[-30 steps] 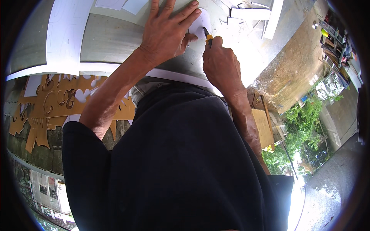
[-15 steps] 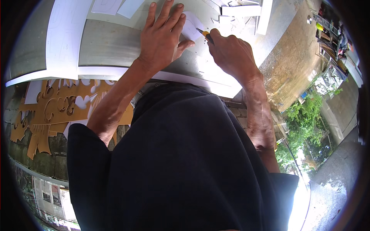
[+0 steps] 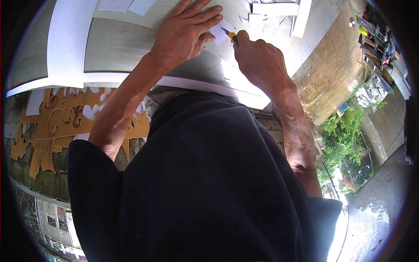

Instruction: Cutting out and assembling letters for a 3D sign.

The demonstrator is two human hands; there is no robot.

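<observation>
A small white sheet piece (image 3: 221, 35) with faint lines drawn on it lies on the grey worktop (image 3: 120, 47). My left hand (image 3: 183, 32) rests over its left side, fingers stretched out and palm down, and covers part of it. In the fist of my right hand (image 3: 262, 59) is a yellow-and-black utility knife (image 3: 232, 37). Its blade points up and left, with the tip at the white piece. Whether the blade has gone through the sheet cannot be seen.
A long white board strip (image 3: 65, 43) with drawn outlines crosses the worktop at left. White offcuts (image 3: 275, 9) and slivers lie at the far right. Below the worktop's left edge are brown cut-out sheets (image 3: 61, 124). A brown board (image 3: 325, 74) stands at right.
My left hand has turned, its fingers now pointing more to the right across the white piece. The piece appears turned too. The knife tip has shifted slightly up and left.
</observation>
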